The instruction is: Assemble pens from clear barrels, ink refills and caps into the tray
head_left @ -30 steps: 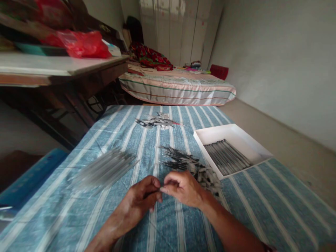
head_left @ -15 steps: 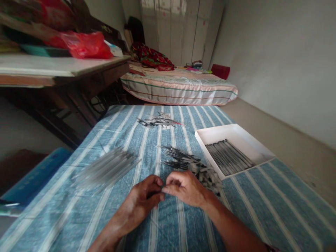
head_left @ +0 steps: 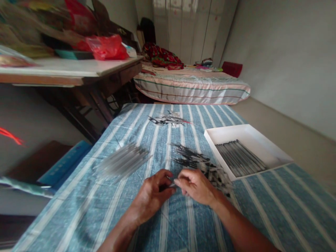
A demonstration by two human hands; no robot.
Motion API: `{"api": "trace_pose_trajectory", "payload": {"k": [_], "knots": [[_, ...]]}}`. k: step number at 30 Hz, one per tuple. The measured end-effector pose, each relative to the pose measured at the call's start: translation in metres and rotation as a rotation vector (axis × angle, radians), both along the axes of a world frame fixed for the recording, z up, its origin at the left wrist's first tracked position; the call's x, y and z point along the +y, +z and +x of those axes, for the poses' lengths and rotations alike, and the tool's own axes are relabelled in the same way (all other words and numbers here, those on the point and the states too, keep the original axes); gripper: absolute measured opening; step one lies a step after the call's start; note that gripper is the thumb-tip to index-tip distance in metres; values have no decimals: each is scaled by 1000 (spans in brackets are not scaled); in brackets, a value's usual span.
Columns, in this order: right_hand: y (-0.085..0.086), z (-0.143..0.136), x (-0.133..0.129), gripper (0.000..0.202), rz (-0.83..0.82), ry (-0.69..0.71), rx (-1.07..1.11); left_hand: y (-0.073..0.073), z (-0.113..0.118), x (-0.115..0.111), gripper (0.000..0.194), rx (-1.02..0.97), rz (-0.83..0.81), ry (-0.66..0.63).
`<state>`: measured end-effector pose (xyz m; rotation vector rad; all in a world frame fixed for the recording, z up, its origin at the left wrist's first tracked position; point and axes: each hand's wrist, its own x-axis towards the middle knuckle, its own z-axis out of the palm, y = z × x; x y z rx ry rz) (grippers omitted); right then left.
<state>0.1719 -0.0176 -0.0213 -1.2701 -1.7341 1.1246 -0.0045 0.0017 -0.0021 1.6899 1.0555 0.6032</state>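
My left hand [head_left: 156, 190] and my right hand [head_left: 195, 185] meet at the fingertips above the cloth, both closed in a pinch. A small greyish piece [head_left: 172, 184] shows between them, mostly hidden by the fingers, and its kind cannot be made out. Beyond my right hand lies a pile of thin black pointed pieces [head_left: 187, 156], with short pale and dark pieces [head_left: 217, 176] heaped beside it. To the left rests a blurred row of translucent grey tubes [head_left: 124, 161], like pen barrels. A white box [head_left: 278, 155] on the right holds a row of dark, pen-like sticks [head_left: 238, 157].
A blue striped cloth [head_left: 147, 227] covers the table. Near its far end lies a loose pile of thin sticks [head_left: 169, 119]. A side table [head_left: 70, 68] with a red plastic bag [head_left: 107, 47] stands at left; a bed [head_left: 194, 85] is behind.
The whole view has shifted, so things sit farther right in the picture. My hands stay together at the fingertips, and a bit more of the small piece shows between them.
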Motion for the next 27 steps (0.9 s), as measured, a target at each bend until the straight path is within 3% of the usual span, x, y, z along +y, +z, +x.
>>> {"api": "trace_pose_trajectory", "payload": {"k": [3,6,9,12,15,23,27], "knots": [[0,-1,0,17,33,13,27,-1,0,0,19,24,45,28],[-3,0,0,25,15,3,29,-2,-3,0,23,38,52,6],[-3,3,1,29,-41,-7,98,2,-9,1,28,56,62,-46],[-2,5,2,32,-36,-8,146,11,-16,4,19,107,75,-144],[-1,5,4,35,-78,-10,160,16,-18,6,27,175,104,-195],[-5,1,12,34,-311,-59,243,-1,-13,11,20,212,341,-113],[-2,-2,12,34,-340,-91,240,-6,-7,8,12,156,433,30]]}}
